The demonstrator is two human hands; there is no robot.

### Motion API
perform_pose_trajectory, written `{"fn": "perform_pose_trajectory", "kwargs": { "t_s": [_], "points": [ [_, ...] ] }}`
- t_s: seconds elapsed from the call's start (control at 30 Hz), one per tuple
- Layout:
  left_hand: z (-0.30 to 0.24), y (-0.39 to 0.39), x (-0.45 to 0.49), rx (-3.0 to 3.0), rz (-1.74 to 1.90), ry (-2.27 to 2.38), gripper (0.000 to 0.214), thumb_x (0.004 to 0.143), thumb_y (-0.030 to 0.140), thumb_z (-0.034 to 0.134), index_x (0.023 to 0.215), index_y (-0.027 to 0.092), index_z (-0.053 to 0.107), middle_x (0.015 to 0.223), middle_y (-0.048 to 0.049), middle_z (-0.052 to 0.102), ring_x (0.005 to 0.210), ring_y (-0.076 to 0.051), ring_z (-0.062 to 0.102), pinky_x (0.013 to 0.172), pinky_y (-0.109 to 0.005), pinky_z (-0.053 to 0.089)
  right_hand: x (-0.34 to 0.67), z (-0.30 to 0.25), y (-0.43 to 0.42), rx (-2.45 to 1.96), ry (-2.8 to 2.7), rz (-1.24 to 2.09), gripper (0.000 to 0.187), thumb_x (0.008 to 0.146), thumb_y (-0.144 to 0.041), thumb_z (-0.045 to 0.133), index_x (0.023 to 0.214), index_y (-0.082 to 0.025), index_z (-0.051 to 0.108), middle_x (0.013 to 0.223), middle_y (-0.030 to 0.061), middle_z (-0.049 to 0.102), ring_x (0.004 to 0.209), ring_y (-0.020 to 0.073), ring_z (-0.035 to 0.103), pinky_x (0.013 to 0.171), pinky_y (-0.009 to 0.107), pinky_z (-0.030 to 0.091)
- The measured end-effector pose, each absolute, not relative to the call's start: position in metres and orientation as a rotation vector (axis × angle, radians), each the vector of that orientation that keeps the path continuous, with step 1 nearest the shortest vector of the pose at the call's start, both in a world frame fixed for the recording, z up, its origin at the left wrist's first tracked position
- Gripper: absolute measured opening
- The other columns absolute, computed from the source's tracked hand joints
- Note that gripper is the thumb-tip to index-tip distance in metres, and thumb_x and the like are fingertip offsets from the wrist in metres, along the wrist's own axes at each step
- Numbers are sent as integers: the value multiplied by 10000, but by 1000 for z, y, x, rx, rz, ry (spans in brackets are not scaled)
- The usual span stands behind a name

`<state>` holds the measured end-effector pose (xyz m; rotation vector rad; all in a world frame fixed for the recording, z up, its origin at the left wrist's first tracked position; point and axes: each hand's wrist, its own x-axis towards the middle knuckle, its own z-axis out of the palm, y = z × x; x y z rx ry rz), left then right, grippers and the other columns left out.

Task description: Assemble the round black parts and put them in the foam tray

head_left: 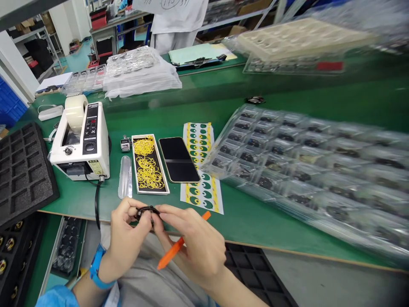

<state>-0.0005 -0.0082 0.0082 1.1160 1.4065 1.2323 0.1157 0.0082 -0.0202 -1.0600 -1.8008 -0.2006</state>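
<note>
My left hand (126, 234) and my right hand (194, 245) meet just below the table's front edge, both pinching a small black ring-shaped part (146, 211). An orange plastic stick (179, 244) is tucked in my right hand and slants down to the left. A blue band (95, 268) wraps my left wrist. Straight ahead on the green table (255, 213) lie a narrow box of yellow rings (148, 163), a dark phone (178, 159) and a sheet of yellow-green stickers (202, 194).
A white tape dispenser (80, 140) stands at the left beside a black foam tray (22, 170). Clear blister trays of small black parts (306, 162) fill the right side. A person in white (175, 21) stands at the far bench. More trays sit below the table.
</note>
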Motion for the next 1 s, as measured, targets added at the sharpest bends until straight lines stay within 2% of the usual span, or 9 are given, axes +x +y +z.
{"fn": "perform_pose_trajectory", "kwargs": {
  "t_s": [0.13,0.23,0.37,0.5,0.7,0.77,0.83,0.9,1.0],
  "points": [
    [5,-4,-8,1107,1240,1378,135,735,239,618,732,108,585,650,-41,608,587,-72,534,547,-126,413,126,-14,0,-984,-1822,65,394,625,-128,641,986,-110,486,1058,-90,565,1009,-158,461,887,-30,315],
    [3,-3,-15,1012,1200,1172,160,744,238,683,745,105,595,673,-43,612,592,-84,575,574,-137,461,142,-5,4,-949,-1889,286,325,668,-66,556,985,-105,492,991,-78,562,994,-205,441,863,-73,327],
    [8,-4,-19,876,1104,918,137,793,197,685,776,113,579,656,-9,582,521,-109,602,522,-160,496,152,2,17,-916,-2090,162,359,639,-47,577,967,-176,507,865,-113,540,877,-210,375,793,-93,275],
    [17,-3,-18,990,1095,1057,28,727,128,625,721,111,603,668,1,546,537,-74,559,499,-138,459,147,1,23,-795,-2213,178,291,635,-47,585,896,-163,531,801,-99,526,805,-171,294,756,-56,187],
    [20,0,-16,1130,1051,1202,112,669,202,601,648,112,537,616,-9,497,574,-63,438,547,-147,379,143,0,17,-809,-2217,168,128,670,-68,565,767,-150,552,666,-69,468,710,-110,191,701,13,101],
    [19,-1,-16,1124,1010,1228,121,663,222,588,653,116,533,613,-11,482,567,-71,424,541,-167,365,143,0,15,-886,-2227,494,140,781,-154,458,688,-129,560,619,-61,448,632,-141,183,631,-9,135],
    [17,-1,-16,1120,975,1255,136,655,241,590,646,118,532,613,-16,480,566,-80,427,538,-180,358,143,-1,13,-1033,-2190,1043,467,886,-370,262,655,-62,526,596,-37,423,545,-184,153,557,-49,138],
    [16,1,-16,1112,961,1266,157,653,258,604,642,115,540,606,-18,483,565,-81,427,535,-182,349,144,-1,13,-1176,-2089,1524,647,886,-524,129,731,-27,514,650,-32,440,531,-222,170,543,-103,138],
    [15,3,-16,1104,947,1245,161,657,257,619,648,110,554,607,-16,487,566,-78,421,535,-182,345,146,-2,13,-1255,-2050,1724,640,870,-572,160,872,-44,523,764,-38,482,572,-251,197,567,-154,137]
  ]
}}
